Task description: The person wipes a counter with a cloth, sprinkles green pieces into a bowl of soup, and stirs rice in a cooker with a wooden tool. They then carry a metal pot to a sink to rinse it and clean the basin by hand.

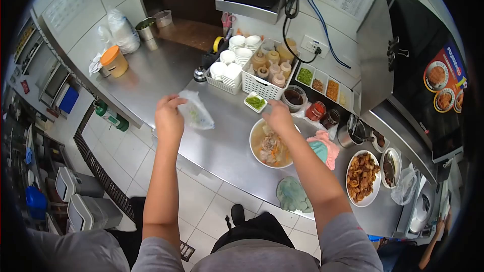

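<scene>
My left hand (170,114) is closed on the top of a clear plastic bag (197,112), which hangs over the steel counter with something pale and greenish inside. My right hand (277,117) reaches across the back rim of a white bowl of soup (272,146) with meat and orange shreds. Its fingertips meet the right edge of a small white dish (255,102) filled with chopped green herbs. Whether that dish rests on the counter or is slightly lifted is hard to tell.
Behind stand a basket of sauce bottles (272,65), stacked white cups (227,73) and topping trays (318,84). To the right are dark sauce (294,97), red jar (315,111), pink cloth (327,148) and fried-meat bowl (363,179). A crumpled green cloth (293,195) lies at the front edge.
</scene>
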`<state>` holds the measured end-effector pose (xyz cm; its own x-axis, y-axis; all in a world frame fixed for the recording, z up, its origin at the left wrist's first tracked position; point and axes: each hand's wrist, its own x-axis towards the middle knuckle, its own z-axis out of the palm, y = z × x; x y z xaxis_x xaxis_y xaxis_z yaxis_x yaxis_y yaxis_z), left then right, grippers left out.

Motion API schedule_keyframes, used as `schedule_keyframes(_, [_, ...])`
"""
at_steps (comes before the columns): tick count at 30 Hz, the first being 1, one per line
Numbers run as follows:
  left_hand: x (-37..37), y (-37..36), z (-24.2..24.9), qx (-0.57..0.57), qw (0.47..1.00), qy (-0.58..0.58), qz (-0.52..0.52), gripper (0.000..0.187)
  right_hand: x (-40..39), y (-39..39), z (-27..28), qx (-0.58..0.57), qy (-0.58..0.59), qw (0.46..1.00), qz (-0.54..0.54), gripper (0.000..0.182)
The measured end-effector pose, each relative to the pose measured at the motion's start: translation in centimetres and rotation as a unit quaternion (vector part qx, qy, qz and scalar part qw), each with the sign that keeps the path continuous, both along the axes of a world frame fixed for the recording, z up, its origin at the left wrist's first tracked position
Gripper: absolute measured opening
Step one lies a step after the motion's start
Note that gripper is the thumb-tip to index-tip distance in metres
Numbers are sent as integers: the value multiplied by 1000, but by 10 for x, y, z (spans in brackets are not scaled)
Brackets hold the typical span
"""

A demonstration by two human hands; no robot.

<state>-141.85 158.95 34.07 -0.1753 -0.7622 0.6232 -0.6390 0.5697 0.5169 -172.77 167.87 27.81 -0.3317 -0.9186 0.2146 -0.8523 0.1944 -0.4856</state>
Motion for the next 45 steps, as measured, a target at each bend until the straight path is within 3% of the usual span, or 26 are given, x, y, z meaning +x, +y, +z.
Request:
schedule_keyframes(4, [46, 33, 13, 27, 985, -122, 115, 31, -4, -76, -38, 195, 53, 979, -28, 30])
schedule_keyframes(6, [68, 52, 5, 56, 973, -161, 158, 31, -9, -93, -58, 216, 42, 975, -31, 27])
schedule_keyframes(9, [86, 69, 0, 121, 968, -122, 180, 38, -9, -111, -76, 213, 40, 975, -46, 21])
schedule_keyframes(11, [83, 70, -2, 188, 960, -92, 188, 45, 4, -107, -49, 287, 75, 955, 7, 35])
schedule_keyframes(12, [84, 64, -8, 184, 958, -113, 188, 51, 10, -111, -49, 287, 60, 956, -6, 52])
schedule_keyframes(13, [80, 56, -15, 183, 958, -111, 193, 51, 11, -116, -64, 286, 61, 956, -2, 52])
schedule_keyframes(15, [63, 40, -27, 103, 975, -95, 170, 56, 12, -126, -86, 223, 66, 973, -1, 56])
schedule_keyframes(17, [35, 26, -26, 185, 967, -88, 152, 58, 19, -133, -81, 202, 61, 978, 5, 58])
schedule_keyframes(19, [17, 1, -43, 278, 956, -47, 83, 62, 32, -131, -51, 208, -7, 978, 18, 57])
schedule_keyframes(24, [-11, -70, -102, 264, 955, -103, -82, 63, 80, -121, 22, 144, -69, 984, 84, 55])
schedule_keyframes(26, [-23, -83, -95, 256, 950, -114, -134, 64, 103, -120, 40, 117, 20, 978, 174, 48])
schedule_keyframes(27, [-25, -86, -78, 312, 933, -50, -175, 66, 113, -123, 43, 120, 23, 979, 166, 48])
schedule_keyframes(30, [-24, -90, -43, 392, 888, 61, -232, 70, 141, -138, 47, 109, 260, 938, 205, 39])
schedule_keyframes(31, [-22, -93, -38, 419, 867, 112, -245, 72, 150, -142, 48, 110, 261, 938, 201, 39])
schedule_keyframes(33, [-18, -105, -38, 429, 859, 133, -244, 74, 166, -149, 51, 46, 379, 901, 205, 34])
schedule_keyframes(34, [-14, -108, -41, 440, 852, 150, -240, 75, 172, -151, 53, 51, 382, 900, 204, 34])
schedule_keyframes(36, [-8, -115, -49, 426, 850, 178, -252, 75, 181, -159, 59, 40, 506, 833, 220, 34])
schedule_keyframes(38, [-1, -120, -55, 410, 850, 210, -257, 76, 184, -167, 70, 41, 506, 827, 244, 34])
schedule_keyframes(40, [7, -122, -46, 456, 814, 255, -254, 76, 187, -171, 83, 41, 505, 820, 267, 34])
schedule_keyframes(45, [27, -129, -22, 470, 790, 301, -253, 76, 198, -171, 113, 5, 489, 837, 246, 40])
